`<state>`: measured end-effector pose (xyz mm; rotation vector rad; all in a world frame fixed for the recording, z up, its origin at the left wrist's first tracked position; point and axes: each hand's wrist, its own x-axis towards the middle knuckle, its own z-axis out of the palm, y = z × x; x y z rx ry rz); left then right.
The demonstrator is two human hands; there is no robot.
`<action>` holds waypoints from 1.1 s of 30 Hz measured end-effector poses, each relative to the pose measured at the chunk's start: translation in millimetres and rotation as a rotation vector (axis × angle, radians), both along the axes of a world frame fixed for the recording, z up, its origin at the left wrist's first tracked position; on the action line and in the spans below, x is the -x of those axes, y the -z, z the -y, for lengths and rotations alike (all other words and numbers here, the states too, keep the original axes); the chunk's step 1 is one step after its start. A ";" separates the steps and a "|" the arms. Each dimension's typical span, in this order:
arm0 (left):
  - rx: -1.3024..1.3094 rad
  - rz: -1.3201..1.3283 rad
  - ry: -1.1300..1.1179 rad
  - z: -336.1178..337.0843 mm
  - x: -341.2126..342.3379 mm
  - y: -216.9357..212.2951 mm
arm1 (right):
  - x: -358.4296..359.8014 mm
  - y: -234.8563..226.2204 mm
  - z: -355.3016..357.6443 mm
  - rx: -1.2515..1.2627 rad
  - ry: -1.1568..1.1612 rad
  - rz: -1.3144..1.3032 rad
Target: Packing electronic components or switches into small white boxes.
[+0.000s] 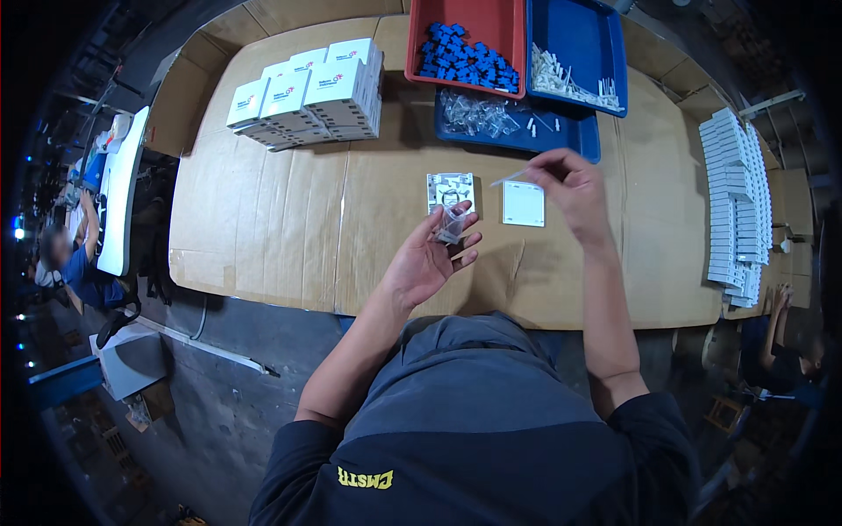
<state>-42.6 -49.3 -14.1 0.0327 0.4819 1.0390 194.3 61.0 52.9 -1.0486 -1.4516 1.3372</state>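
One clear plastic piece (451, 225) is being held, in the head view, by the curled left hand (423, 267) — a thin strip (509, 178) is being pinched by the right hand (574, 193), apart from it. A square white plate (524, 205) is being supported by the cardboard tabletop (272, 215).

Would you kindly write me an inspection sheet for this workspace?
Surface: brown cardboard worktop, creased.
Job's things: white unit beside square white plate; clear plastic piece and thin pale strip held above the worktop.
Clutter: white boxes stacked left; white stacks right; at the back, red tray of blue parts, blue tray of white parts, blue tray of mostly clear parts.
Hands: left hand cradles the clear plastic piece; right hand pinches the thin pale strip.
Cables: nothing seen on the worktop.
Surroundings: grey floor; one person far left, another far right.
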 end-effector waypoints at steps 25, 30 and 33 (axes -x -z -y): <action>0.017 -0.214 0.055 8.0 -2.2 8.0 | 47.2 35.3 10.3 0.049 -0.596 0.252; -0.052 -0.216 0.047 8.6 -1.2 16.2 | 42.5 22.4 12.8 0.028 -0.711 0.403; -0.159 -0.317 0.057 6.2 -1.3 6.6 | 38.9 29.6 10.4 -0.008 -0.700 0.391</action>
